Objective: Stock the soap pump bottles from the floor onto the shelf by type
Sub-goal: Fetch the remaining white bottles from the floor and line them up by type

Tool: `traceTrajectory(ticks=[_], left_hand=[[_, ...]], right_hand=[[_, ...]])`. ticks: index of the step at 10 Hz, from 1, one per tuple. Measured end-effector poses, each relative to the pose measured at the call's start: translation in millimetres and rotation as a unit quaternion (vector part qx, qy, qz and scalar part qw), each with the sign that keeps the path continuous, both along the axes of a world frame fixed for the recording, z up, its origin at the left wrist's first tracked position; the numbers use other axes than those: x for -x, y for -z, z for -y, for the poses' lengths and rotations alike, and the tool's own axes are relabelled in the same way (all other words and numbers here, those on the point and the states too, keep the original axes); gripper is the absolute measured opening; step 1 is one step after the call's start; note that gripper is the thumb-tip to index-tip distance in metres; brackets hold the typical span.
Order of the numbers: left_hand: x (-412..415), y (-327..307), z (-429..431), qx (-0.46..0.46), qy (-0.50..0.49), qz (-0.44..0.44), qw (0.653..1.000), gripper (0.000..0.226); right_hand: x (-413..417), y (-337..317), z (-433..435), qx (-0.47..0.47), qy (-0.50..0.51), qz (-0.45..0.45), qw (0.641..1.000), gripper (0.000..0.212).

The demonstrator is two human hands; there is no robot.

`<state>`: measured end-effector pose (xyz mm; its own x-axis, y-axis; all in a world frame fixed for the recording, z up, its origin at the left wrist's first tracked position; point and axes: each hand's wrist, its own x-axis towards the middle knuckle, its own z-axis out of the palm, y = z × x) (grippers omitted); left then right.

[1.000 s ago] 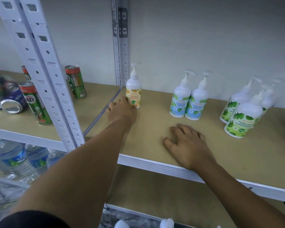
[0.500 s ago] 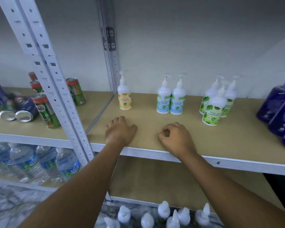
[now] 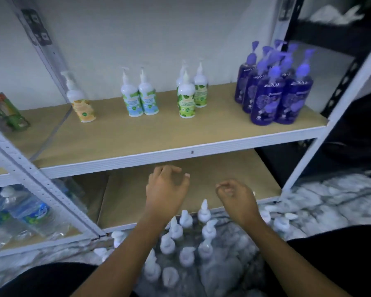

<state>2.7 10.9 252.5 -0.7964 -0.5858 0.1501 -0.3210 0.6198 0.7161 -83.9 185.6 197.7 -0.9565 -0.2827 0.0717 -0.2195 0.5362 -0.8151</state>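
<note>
Several white soap pump bottles [image 3: 185, 243] stand on the floor in front of me, seen from above. On the wooden shelf [image 3: 137, 138] stand one orange-label bottle [image 3: 81, 103], two blue-label bottles [image 3: 139, 97], three green-label bottles [image 3: 190, 93] and several purple bottles [image 3: 274, 91]. My left hand [image 3: 166, 189] hovers below the shelf edge, above the floor bottles, fingers loosely curled and holding nothing. My right hand [image 3: 237, 197] hangs beside it, fingers curled loosely, also empty.
A bare lower shelf board [image 3: 137, 194] lies behind my hands. Water bottles [image 3: 19, 213] fill the lower left bay, a can [image 3: 7, 112] stands on the left shelf. White uprights [image 3: 41, 185] frame the bay. A dark rack [image 3: 341, 39] stands at right.
Both hands have come off the shelf top and dropped below its edge, over the floor bottles. My view has swung down and right, bringing the purple bottles into sight.
</note>
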Motion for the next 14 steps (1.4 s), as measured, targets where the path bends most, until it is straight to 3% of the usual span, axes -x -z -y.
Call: traceTrajectory(ticks=[1,4,5,6,8,9,10,11,12,13,14], left_hand=[[13.6,27.5,-45.0,-0.07,0.053,0.008,0.996,0.021],[64.1,113.8,-143.7,-0.214,0.124,0.119,0.961,0.019],[82.7,148.5,-154.9,-0.224,0.146,0.175,0.948,0.024],[106.0,182.1,-157.0,-0.215,0.165,0.216,0.938,0.031],[168.1,257.9,-144.3,-0.169,0.233,0.248,0.925,0.048],[194.1,288.0,-138.9,-0.097,0.266,0.26,0.923,0.067],[215.5,308.7,-139.7,-0.069,0.284,0.256,0.921,0.083],[229.3,328.5,-144.1,-0.049,0.271,0.301,0.913,0.083],[235.8,342.1,-151.9,-0.063,0.237,0.326,0.913,0.073],[232.0,337.2,-158.0,-0.071,0.216,0.314,0.922,0.067],[211.5,316.3,-159.4,-0.078,0.208,0.286,0.932,0.07]], right_hand=[[-4.5,22.6,-39.6,-0.001,0.079,0.111,0.991,0.012],[-7.3,98.5,-120.5,-0.07,0.196,0.294,0.933,0.033],[10.4,132.0,-136.2,-0.239,0.234,0.296,0.895,0.064],[32.9,161.4,-141.8,-0.27,0.259,0.306,0.875,0.068],[69.3,152.6,-135.8,-0.181,0.204,0.356,0.894,0.067],[88.0,156.9,-134.2,-0.139,0.167,0.347,0.912,0.068],[103.4,230.5,-129.7,-0.107,0.208,0.368,0.9,0.071],[106.7,261.4,-127.9,-0.093,0.224,0.338,0.909,0.071],[111.3,270.2,-127.2,-0.107,0.235,0.327,0.909,0.051],[107.0,248.9,-129.2,-0.119,0.233,0.321,0.91,0.045],[89.3,217.7,-128.6,-0.155,0.221,0.316,0.909,0.053]])
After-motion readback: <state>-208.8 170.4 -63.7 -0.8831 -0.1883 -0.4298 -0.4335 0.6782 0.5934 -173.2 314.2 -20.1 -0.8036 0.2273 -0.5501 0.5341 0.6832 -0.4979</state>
